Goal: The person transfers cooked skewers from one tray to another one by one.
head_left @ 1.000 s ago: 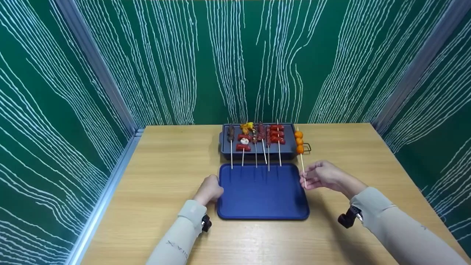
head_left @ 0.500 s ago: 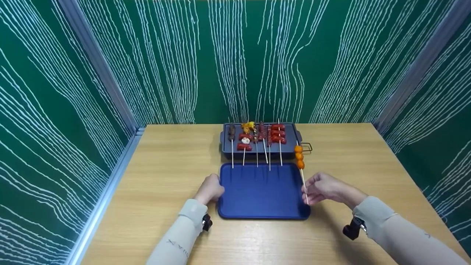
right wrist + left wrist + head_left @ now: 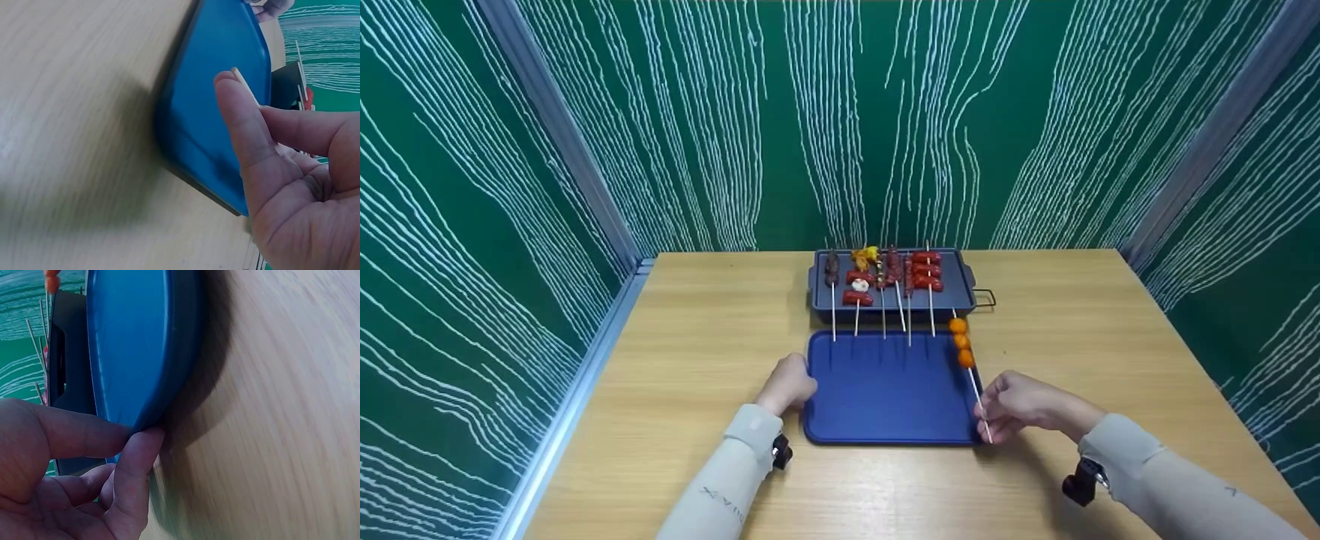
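Observation:
My right hand (image 3: pixel 1016 405) pinches the bare lower end of a skewer (image 3: pixel 965 358) threaded with three orange balls. The balls hang over the right side of a blue tray (image 3: pixel 892 401), with the stick slanting down to my fingers beside the tray's right edge. In the right wrist view the stick's end (image 3: pixel 243 83) shows between thumb and finger. At the tray's left edge, my left hand (image 3: pixel 789 384) pinches the rim between thumb and finger, plainest in the left wrist view, where the tray rim (image 3: pixel 160 382) runs into the grip (image 3: pixel 132 444).
Behind the tray stands a dark grill pan (image 3: pixel 952 289) with a wire handle (image 3: pixel 985 298) on its right. Several skewers lie on it, among them red sausage pieces (image 3: pixel 928 270) and dark meat (image 3: pixel 832 268); their sticks reach over the tray's back edge. Green walls enclose the wooden table (image 3: pixel 697 330).
My right hand has drawn the orange-ball skewer toward me, from beside the grill pan's right end to above the tray's right side. My left hand stays at the tray's edge.

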`<state>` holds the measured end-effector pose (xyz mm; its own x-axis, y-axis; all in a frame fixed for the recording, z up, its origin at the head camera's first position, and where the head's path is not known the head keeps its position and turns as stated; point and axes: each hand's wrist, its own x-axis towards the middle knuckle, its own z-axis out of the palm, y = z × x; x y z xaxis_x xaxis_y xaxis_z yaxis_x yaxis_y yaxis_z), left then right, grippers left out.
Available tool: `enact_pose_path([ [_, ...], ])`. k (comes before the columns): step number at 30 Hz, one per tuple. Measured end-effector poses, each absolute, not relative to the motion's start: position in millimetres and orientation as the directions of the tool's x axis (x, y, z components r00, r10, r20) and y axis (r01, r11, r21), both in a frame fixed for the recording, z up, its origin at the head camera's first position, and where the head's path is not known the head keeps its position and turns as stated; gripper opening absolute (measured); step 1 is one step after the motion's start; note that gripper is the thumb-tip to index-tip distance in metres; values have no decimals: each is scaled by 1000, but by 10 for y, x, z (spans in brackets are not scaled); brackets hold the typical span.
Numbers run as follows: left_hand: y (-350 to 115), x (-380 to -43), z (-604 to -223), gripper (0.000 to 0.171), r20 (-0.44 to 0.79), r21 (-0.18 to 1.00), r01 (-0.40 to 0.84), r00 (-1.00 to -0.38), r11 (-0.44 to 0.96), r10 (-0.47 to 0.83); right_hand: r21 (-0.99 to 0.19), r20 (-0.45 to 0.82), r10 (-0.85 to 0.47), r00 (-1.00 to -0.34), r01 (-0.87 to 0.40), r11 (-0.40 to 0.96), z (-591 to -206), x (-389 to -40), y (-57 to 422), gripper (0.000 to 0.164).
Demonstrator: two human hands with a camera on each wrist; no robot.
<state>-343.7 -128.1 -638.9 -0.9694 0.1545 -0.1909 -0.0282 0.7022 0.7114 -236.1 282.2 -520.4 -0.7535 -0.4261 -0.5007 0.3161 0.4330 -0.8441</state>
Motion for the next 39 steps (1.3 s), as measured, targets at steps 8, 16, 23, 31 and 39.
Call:
enact_pose_path([
  [8, -1301, -3475, -6434, 15, -209, 718, -41, -965, 695, 158, -848, -499, -443, -745, 316, 425, -5295, -2289, 2819, 13],
  [16, -1264, -3384, -6228, 11, -225, 718, -70, -965, 693, 135, -838, -519, -412, -748, 352, 416, -5325, -2292, 2783, 16],
  [23, -1252, -3350, -6246, 12, -224, 715, -68, -965, 696, 135, -825, -541, -373, -753, 390, 409, -5374, -2330, 2772, 18],
  [31, -1254, -3384, -6297, 19, -233, 681, -56, -962, 731, 143, -807, -560, -298, -773, 428, 408, -5440, -2362, 2673, 12],
  [39, -1273, -3425, -6353, 21, -203, 667, -23, -967, 745, 152, -781, -549, -232, -803, 393, 486, -5428, -2371, 2580, 8],
])
